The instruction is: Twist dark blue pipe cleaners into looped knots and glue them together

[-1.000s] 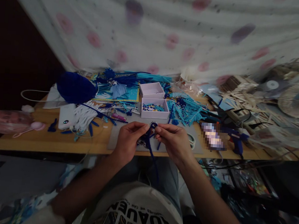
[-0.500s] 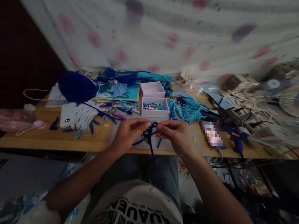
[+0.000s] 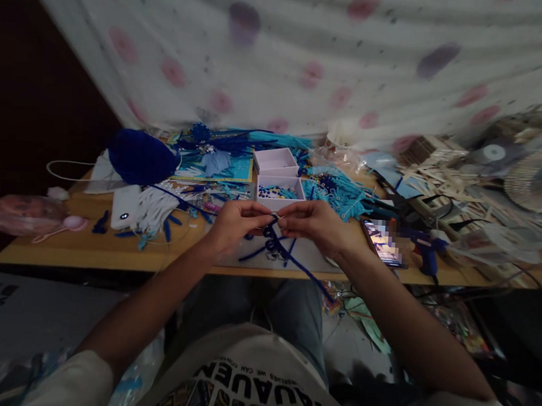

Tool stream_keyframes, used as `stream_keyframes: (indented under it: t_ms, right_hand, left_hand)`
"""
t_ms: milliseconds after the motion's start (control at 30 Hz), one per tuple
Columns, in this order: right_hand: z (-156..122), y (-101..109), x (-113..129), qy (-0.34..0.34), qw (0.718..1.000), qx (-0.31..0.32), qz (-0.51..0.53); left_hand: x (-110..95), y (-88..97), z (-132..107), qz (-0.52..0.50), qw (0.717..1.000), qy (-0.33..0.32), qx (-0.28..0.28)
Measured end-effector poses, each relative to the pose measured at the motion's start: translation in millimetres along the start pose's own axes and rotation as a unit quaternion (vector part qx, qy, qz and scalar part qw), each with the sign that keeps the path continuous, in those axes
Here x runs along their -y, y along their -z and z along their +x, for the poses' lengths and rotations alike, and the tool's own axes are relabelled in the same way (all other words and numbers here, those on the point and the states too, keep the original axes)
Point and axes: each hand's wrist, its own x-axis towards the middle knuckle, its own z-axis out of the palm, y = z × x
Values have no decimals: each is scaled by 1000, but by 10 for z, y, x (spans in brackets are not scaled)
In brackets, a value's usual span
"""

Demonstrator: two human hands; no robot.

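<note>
Between my two hands hangs a dark blue pipe cleaner piece (image 3: 275, 239) with curled loops, some silvery parts and a long tail that slants down to the right past the table edge. My left hand (image 3: 240, 225) pinches its top from the left, thumb and fingers pressed together. From the other side my right hand (image 3: 310, 227) pinches the same top, the fingertips nearly meeting those of the left. The exact grip points are too small to make out. Below the piece lies a grey mat (image 3: 230, 256), with loose blue stems on it.
Just beyond my hands stands a white box of beads (image 3: 278, 194), with a second pale box (image 3: 276, 161) behind it. Turquoise pipe cleaners (image 3: 346, 196) lie to the right, near a lit phone (image 3: 382, 245) and a blue glue gun (image 3: 429, 254). At left are a white phone (image 3: 125, 208) and a dark blue bundle (image 3: 142, 157).
The blue piece has turned in my fingers: its long tail hung almost straight down and now slants to the right. Both hands have risen slightly, and the right hand has moved left.
</note>
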Motion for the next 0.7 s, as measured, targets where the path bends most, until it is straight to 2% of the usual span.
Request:
stream_keyframes:
  t_ms: [100,200,433,533,700]
  right_hand:
    - [-63,-29,-125,26,999,-21,15]
    - [-128,-61,-237,61,996,-57,-3]
    - [-178,-77,-299,139,965,-132,-180]
    - [-148,-37,-277,150,954,-122,-228]
    - [-63,55,-226,94,975,-52,-197]
  left_hand:
    - [98,-44,-31,-45,998,15,-49]
    - [177,-76,-62,-68,995,16,-70]
    - [254,-112,-96,-70,994,16,-82]
    - [264,-115,-105,-69,994,6,-84]
    - [323,-101,-125,-46,995,-13,-86]
